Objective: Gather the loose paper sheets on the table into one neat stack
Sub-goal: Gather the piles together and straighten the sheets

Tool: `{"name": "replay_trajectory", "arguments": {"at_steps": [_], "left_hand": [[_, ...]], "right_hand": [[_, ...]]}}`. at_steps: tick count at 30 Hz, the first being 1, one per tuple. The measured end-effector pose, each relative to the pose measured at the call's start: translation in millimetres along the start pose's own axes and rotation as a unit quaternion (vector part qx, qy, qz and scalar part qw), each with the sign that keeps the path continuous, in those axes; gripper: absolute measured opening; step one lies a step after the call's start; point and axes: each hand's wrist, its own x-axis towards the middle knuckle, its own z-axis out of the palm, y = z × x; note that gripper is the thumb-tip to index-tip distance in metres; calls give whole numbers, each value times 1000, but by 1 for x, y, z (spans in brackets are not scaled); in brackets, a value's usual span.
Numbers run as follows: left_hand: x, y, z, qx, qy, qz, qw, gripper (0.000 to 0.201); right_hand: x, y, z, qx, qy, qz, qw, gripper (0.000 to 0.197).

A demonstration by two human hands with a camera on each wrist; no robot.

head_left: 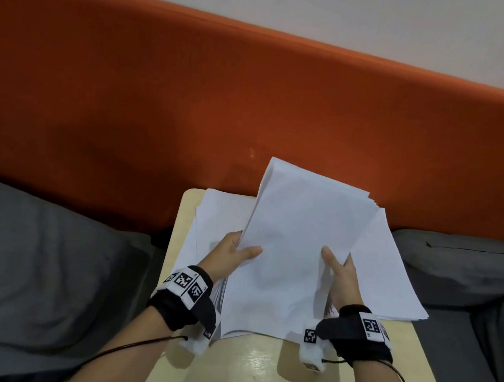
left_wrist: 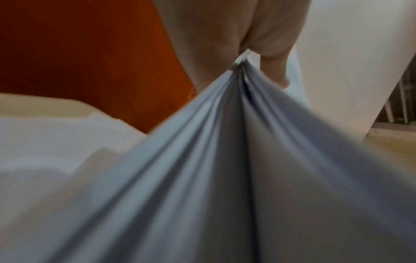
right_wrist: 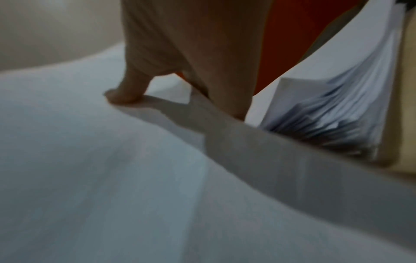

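Observation:
A thick bundle of white paper sheets (head_left: 294, 250) is tilted up off the small beige table (head_left: 261, 373), its lower edge near the tabletop. My left hand (head_left: 235, 251) grips the bundle's left edge, thumb on the top sheet. My right hand (head_left: 340, 270) grips the right edge the same way. In the left wrist view the bundle (left_wrist: 225, 169) fans out from the pinch of my left hand (left_wrist: 243, 58). In the right wrist view my right hand (right_wrist: 157, 92) has its thumb pressed on the top sheet (right_wrist: 90, 160). More loose sheets (head_left: 390, 275) lie flat under and beside the bundle.
An orange padded backrest (head_left: 191, 108) rises just behind the table. Grey cushions sit to the left (head_left: 37, 262) and to the right (head_left: 459, 266). Other sheets (head_left: 211, 214) stick out at the table's far left corner. The table's near part is bare wood.

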Motion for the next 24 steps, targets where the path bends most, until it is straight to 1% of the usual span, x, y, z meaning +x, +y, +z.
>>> {"name": "replay_trajectory", "arguments": {"at_steps": [2, 3, 5, 7, 9, 11, 15, 21, 24], "left_hand": [[-3, 15, -2, 4, -1, 27, 1000, 23], [-5, 21, -3, 10, 7, 41, 999, 22], [-8, 33, -2, 16, 31, 67, 997, 20], [-11, 45, 1, 20, 62, 94, 993, 18], [-14, 54, 3, 18, 94, 113, 989, 15], [-18, 65, 6, 6, 118, 128, 985, 15], [-28, 83, 9, -21, 142, 183, 973, 17], [-38, 96, 13, -11, 143, 210, 967, 15], [-42, 111, 14, 3, 137, 248, 959, 5]], "right_hand": [[-12, -14, 2, 41, -36, -4, 999, 19], [-16, -19, 2, 37, -41, -27, 998, 13], [-23, -29, 4, 10, -29, -86, 996, 18], [-31, -42, 10, 9, -16, -137, 990, 23], [-40, -53, 17, 20, -14, -173, 985, 21], [-49, -62, 21, 25, -22, -191, 981, 17], [-62, -65, 21, 42, -34, -193, 980, 13], [-79, -72, 19, 38, -41, -223, 973, 10], [-84, -86, 17, 44, -46, -252, 966, 15]]}}
